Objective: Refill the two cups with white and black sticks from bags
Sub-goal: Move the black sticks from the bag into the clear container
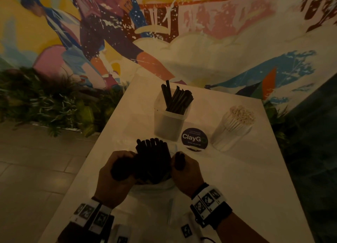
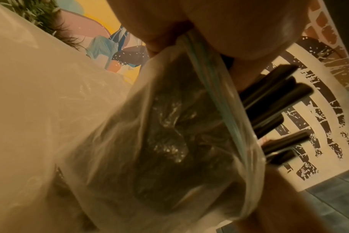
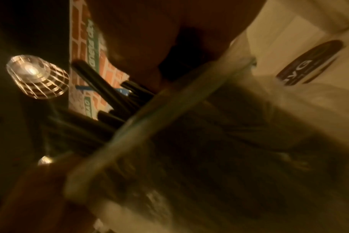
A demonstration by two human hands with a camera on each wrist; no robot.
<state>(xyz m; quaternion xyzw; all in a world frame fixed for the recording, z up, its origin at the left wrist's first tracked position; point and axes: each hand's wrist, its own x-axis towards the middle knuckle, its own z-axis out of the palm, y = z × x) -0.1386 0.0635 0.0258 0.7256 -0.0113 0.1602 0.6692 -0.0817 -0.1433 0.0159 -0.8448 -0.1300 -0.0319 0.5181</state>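
A clear plastic bag [image 1: 155, 188] of black sticks [image 1: 152, 157] stands on the white table [image 1: 237, 178] in front of me. My left hand [image 1: 116, 171] grips the left side of its mouth and my right hand [image 1: 182, 167] pinches the right side. Between them the stick ends poke out. In the left wrist view, fingers [image 2: 219, 31] pinch the bag [image 2: 169, 134] at its blue zip strip, beside the black sticks [image 2: 275, 110]. The right wrist view is blurred and shows the bag [image 3: 239, 141] and sticks [image 3: 102, 97]. Behind stand a square cup [image 1: 169, 122] with black sticks and a cup [image 1: 231, 133] of white sticks.
A round dark "ClayGo" sticker [image 1: 194, 138] lies on the table between the two cups. The table's left edge drops to a tiled floor [image 1: 36, 169]. Green plants [image 1: 45, 100] and a painted wall lie beyond. More clear plastic lies near my wrists.
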